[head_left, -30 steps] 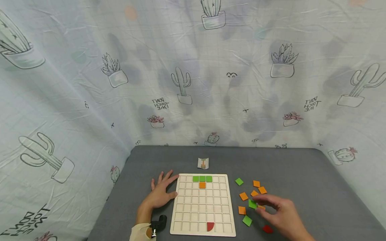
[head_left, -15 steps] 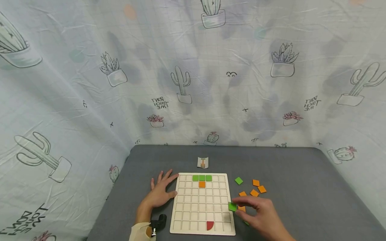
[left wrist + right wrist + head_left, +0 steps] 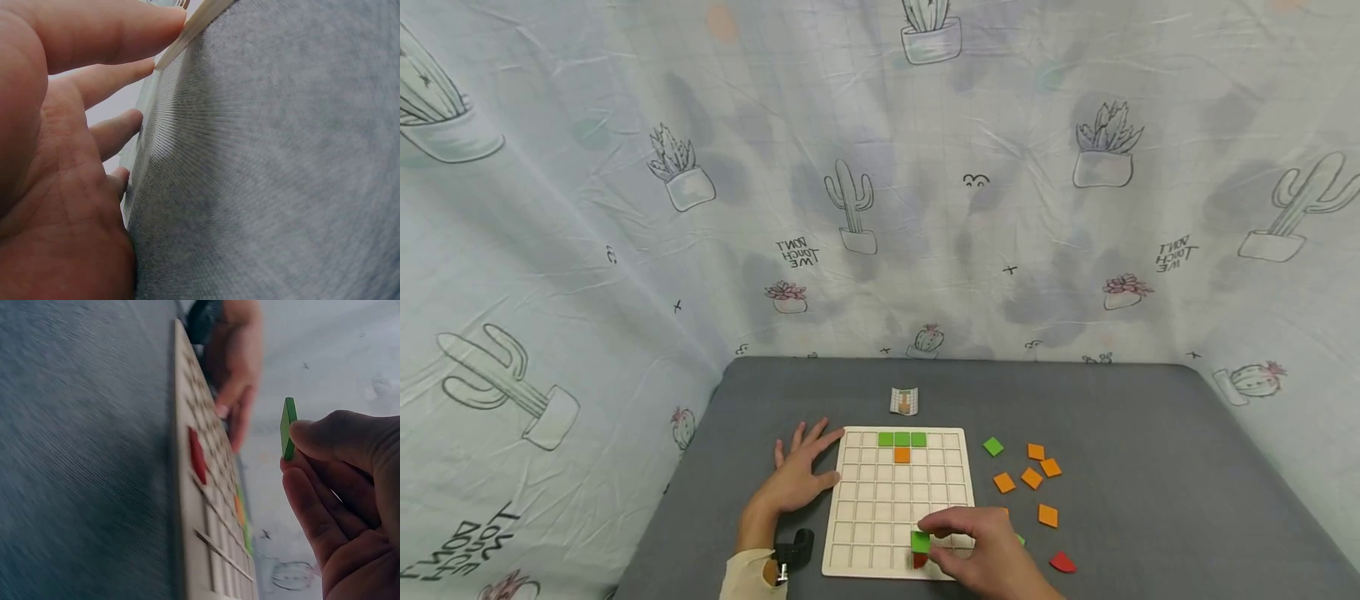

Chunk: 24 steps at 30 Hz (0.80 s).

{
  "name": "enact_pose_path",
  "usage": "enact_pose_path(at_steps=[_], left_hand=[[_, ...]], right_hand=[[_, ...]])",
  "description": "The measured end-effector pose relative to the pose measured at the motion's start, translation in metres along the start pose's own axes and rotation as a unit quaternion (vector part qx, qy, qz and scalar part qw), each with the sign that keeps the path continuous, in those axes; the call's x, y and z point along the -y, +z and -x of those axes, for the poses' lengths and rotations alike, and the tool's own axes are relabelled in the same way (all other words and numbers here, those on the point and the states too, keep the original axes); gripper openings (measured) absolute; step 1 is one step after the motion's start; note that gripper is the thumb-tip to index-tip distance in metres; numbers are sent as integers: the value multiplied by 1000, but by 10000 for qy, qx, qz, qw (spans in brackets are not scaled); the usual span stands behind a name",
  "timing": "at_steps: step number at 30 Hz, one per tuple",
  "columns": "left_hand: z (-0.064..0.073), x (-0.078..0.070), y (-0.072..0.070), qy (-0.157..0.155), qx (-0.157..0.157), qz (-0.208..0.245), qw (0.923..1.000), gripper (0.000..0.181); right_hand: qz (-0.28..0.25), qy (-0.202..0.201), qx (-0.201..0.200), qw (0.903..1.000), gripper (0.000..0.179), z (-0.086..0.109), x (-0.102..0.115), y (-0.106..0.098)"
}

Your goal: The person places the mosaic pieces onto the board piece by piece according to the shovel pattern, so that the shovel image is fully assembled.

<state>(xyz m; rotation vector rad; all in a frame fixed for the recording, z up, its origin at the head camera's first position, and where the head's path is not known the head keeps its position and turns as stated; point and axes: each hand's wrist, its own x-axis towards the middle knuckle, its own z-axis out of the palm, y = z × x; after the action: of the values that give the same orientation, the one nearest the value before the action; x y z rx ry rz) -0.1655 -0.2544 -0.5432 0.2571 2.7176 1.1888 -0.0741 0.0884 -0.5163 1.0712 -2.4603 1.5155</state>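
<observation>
**Green tile (image 3: 920, 542) was held over the near edge of the wooden board (image 3: 883, 493)**

The right hand (image 3: 981, 546) had its grip pinched on the green tile, thumb on one side and fingers on the other. The tile was in the air above the board's near edge, right of the middle, partly covering a red quarter-round piece (image 3: 921, 562) from the head view. The left hand (image 3: 797, 482) had its grip spread, with nothing held; its thumb touched the board's left edge and its forefinger reached the far left corner.

Three green squares (image 3: 902, 438) sat in the middle of the row along the board's far edge, with an orange square (image 3: 902, 455) directly below the centre one. Off the board's right edge lay loose orange tiles (image 3: 1032, 478), a loose green tile (image 3: 993, 447) and a loose red piece (image 3: 1063, 562), nearest the viewer. Towards the far edge of the grey desk (image 3: 1135, 450) was a small card (image 3: 904, 402) showing an orange shape on a grid.

The cactus-print cloth (image 3: 917, 142) behind bore mirrored lettering (image 3: 797, 252) that seemed to read "DON'T TOUCH ME", repeated to the right and at lower left.
</observation>
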Motion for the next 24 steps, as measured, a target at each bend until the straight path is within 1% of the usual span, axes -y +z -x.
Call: enact_pose_path(at_steps=[2, 6, 8, 10, 14, 20, 22, 24], left_hand=[[0, 0, 0, 0, -8, 5, 10000, 72], [0, 0, 1, -15, -6, 39, 10000, 72], [1, 0, 0, -17, 5, 48, 10000, 72], [0, 0, 0, -14, 15, 42, 10000, 72], [0, 1, 0, 15, 16, 26, 10000, 72], [0, 0, 0, 34, 20, 58, 10000, 72], [0, 0, 0, 26, 20, 54, 10000, 72], [0, 0, 0, 18, 17, 40, 10000, 72]], right_hand=[[-85, 85, 187, 9998, 28, -1, -2, 6], [-244, 653, 593, 9958, 27, -3, -7, 14], [-213, 888, 767, 9929, 27, -4, -9, 17], [-108, 976, 891, 9912, 27, -5, -10, 20], [-35, 1002, 1063, 9893, 26, -7, -12, 23], [121, 697, 1116, 9912, 26, -9, -12, 28], [164, 717, 1172, 9904, 27, -10, -11, 29], [179, 820, 1254, 9886, 27, -11, -9, 29]])
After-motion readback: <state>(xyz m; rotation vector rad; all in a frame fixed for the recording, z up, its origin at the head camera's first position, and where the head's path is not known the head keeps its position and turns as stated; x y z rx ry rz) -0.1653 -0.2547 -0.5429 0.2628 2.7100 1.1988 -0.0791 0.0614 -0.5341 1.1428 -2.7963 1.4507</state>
